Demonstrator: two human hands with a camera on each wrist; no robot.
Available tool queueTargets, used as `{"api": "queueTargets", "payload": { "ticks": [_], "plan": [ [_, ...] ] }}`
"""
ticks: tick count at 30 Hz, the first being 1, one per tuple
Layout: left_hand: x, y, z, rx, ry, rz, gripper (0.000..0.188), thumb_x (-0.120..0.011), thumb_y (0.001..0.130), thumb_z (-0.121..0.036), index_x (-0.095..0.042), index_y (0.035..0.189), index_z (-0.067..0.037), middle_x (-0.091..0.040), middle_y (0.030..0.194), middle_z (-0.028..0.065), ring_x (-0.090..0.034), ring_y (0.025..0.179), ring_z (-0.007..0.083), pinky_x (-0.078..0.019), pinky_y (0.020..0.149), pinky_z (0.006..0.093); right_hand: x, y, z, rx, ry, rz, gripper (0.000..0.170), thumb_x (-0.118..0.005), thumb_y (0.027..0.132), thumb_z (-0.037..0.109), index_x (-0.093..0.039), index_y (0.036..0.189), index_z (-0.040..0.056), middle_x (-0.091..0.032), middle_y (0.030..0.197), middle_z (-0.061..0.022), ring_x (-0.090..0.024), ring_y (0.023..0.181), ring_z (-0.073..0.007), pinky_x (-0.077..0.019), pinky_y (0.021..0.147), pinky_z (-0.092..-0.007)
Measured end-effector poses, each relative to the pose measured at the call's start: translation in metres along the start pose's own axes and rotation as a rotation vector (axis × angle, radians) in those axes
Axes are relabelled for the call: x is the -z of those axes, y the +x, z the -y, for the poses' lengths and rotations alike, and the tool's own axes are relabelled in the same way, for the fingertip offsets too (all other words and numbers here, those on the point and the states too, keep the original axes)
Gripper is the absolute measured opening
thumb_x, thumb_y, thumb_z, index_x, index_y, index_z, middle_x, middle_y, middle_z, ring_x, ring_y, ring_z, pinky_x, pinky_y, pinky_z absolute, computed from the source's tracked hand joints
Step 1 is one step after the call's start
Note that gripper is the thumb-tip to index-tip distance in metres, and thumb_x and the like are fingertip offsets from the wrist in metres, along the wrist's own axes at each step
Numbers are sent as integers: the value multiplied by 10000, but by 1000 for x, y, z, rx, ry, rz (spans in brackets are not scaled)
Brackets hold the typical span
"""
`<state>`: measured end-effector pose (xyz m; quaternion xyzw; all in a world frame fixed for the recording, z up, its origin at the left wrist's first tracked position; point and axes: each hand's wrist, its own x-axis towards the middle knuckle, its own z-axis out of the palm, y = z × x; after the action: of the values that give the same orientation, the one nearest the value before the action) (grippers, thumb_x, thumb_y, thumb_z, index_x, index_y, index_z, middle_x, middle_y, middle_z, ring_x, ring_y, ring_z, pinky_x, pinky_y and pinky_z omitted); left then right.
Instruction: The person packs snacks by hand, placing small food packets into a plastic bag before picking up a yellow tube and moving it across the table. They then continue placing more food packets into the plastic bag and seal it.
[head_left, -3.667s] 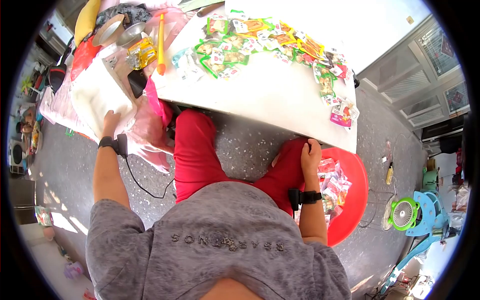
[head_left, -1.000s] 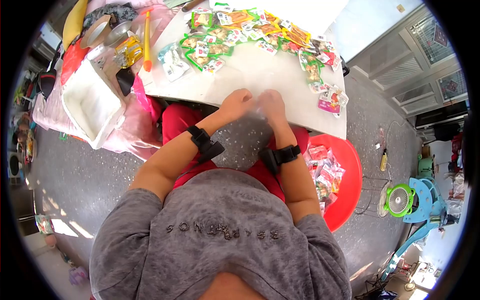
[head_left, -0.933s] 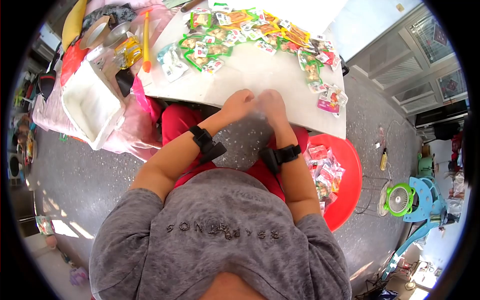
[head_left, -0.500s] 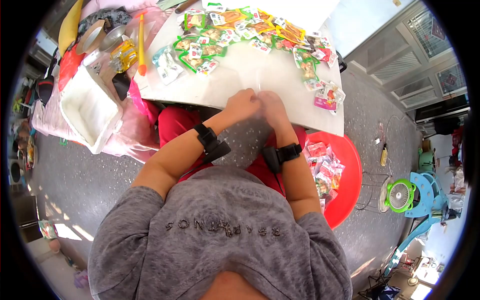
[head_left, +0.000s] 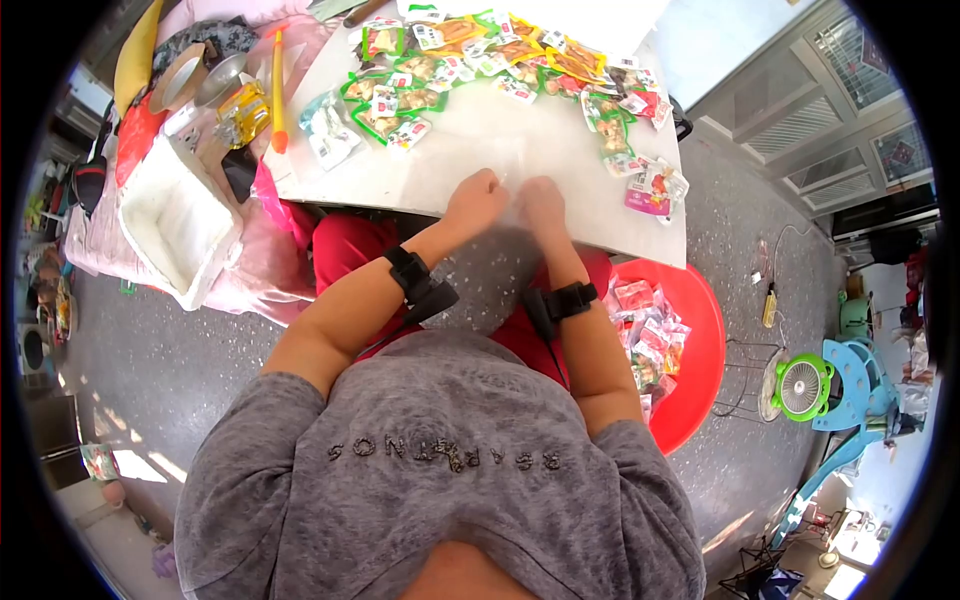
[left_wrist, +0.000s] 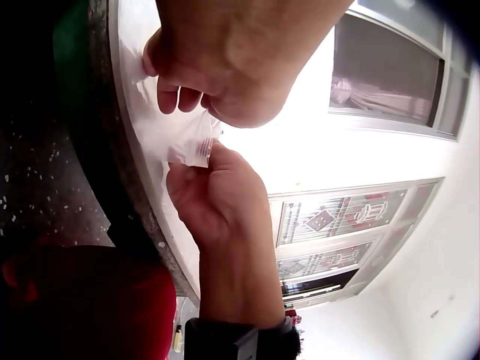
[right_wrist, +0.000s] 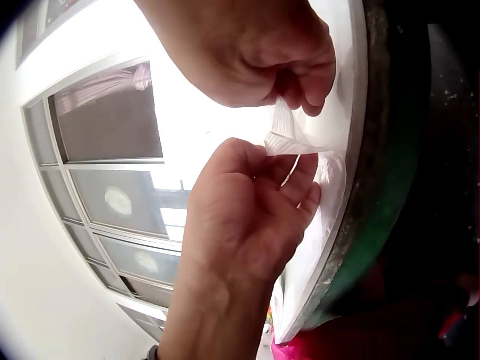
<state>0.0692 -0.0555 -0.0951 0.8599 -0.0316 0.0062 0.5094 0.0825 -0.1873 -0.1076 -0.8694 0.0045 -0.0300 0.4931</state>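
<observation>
While the left hand pinches a plastic bag, the right hand pinches it too, beside the surface's near edge.

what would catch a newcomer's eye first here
Probably the bright food packets along the far and right sides of the white table, then the red tub of more packets at the person's right. Next, the left hand and right hand, holding clear plastic between them at the near edge.
</observation>
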Motion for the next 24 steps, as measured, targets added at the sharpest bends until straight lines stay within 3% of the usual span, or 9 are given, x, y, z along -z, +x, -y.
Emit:
{"api": "queueTargets", "payload": {
  "ticks": [2,4,5,8,11,17,19,20,24],
  "plan": [
    [-6,0,2,-57,15,-79,171,-492,713,-171,-500,790,-18,-521,633,106,-514,602,193,-415,553,314,-13,6,-17,213,-235,-19,140,-426,739,70,-529,721,-24,-555,727,-139,-527,659,-216,-425,571,-311],
    [-14,-1,0,-91,-17,-214,207,-497,715,-171,-498,858,-21,-525,656,103,-515,610,191,-415,556,312,-10,-4,-1,220,-81,1,145,-427,747,66,-523,821,-13,-553,778,-145,-531,714,-217,-425,631,-297],
    [-14,0,0,-60,-37,-190,228,-499,715,-170,-492,883,-16,-526,664,105,-516,613,192,-414,559,313,-7,-10,7,223,-3,12,167,-427,751,65,-520,871,-8,-552,803,-148,-533,741,-217,-425,661,-290],
    [-10,5,0,-21,-59,-119,275,-503,714,-165,-479,934,-2,-525,677,112,-517,618,194,-412,566,315,1,-14,18,117,192,107,237,-460,748,88,-487,970,9,-543,872,-146,-528,787,-216,-412,718,-279],
    [-11,7,12,-83,-6,-78,270,-499,714,-156,-480,930,5,-522,675,120,-517,618,200,-412,568,318,3,-13,22,-49,214,-10,237,-489,741,122,-500,953,16,-545,878,-141,-530,809,-229,-411,722,-294],
    [-13,6,12,-248,159,-143,199,-458,707,-125,-488,866,-8,-539,703,153,-535,654,275,-414,587,357,28,32,-32,262,-131,-246,341,-523,698,134,-475,1004,-7,-550,889,-172,-529,842,-289,-406,753,-362],
    [-13,9,12,-334,308,-180,175,-437,706,-119,-491,830,-9,-546,718,158,-535,681,308,-414,608,375,53,49,-42,329,-365,-379,376,-543,686,184,-477,1004,-5,-512,990,-171,-472,945,-310,-373,801,-393],
    [-12,10,11,-306,385,-122,168,-430,706,-123,-496,819,-18,-550,719,151,-535,687,309,-409,622,380,65,57,-44,237,-539,-387,404,-562,678,209,-471,1016,7,-479,1043,-154,-438,993,-297,-371,799,-404],
    [-11,5,-4,-228,674,103,149,-412,706,-135,-513,786,-60,-566,726,117,-543,699,295,-383,666,390,98,84,-55,138,-717,-300,481,-611,636,265,-443,1026,38,-453,1059,-144,-429,999,-294,-370,758,-462]
  ]
}}
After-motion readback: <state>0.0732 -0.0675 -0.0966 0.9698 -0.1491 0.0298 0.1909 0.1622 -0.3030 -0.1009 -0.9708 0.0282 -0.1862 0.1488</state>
